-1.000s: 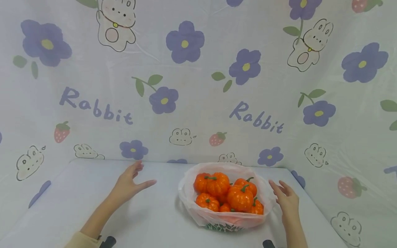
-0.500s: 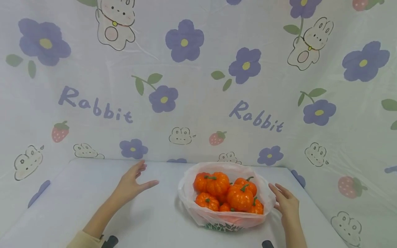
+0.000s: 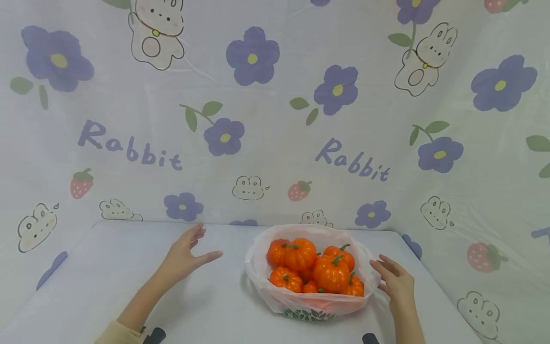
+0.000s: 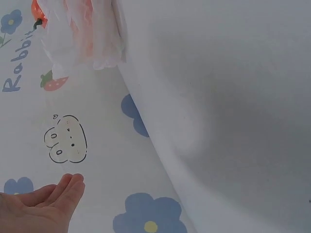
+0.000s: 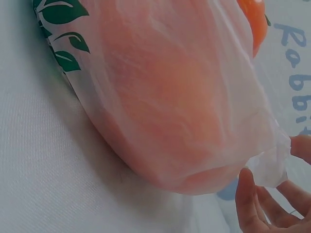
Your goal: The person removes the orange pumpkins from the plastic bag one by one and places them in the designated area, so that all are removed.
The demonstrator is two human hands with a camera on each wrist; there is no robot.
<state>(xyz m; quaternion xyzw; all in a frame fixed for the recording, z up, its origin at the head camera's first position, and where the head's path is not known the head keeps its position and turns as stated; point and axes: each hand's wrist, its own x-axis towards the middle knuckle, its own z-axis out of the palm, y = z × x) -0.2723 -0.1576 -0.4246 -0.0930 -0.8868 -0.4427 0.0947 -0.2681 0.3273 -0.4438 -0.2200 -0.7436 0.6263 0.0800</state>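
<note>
A white translucent plastic bag [image 3: 275,298] with green leaf prints sits on the table, its mouth wide. Several small orange pumpkins [image 3: 332,274] with green stems fill it. My right hand [image 3: 398,282] is at the bag's right side, thumb and fingers apart at the rim. In the right wrist view, the thumb [image 5: 246,194] overlaps the thin film at the bag's edge, and the other fingers spread beyond it. Off to the left of the bag, my left hand [image 3: 182,255] hovers over the table, holding nothing, its thumb stretched toward the bag.
The white-covered table [image 3: 219,306] ends at the back against a hanging cloth [image 3: 275,119] printed with rabbits, flowers and strawberries. The cloth also closes off the right side. Dark wrist-camera parts [image 3: 155,335] show at the bottom edge.
My right hand has moved left until its fingers reach the bag's rim. The left hand has drifted slightly right. The bag and pumpkins stay in place.
</note>
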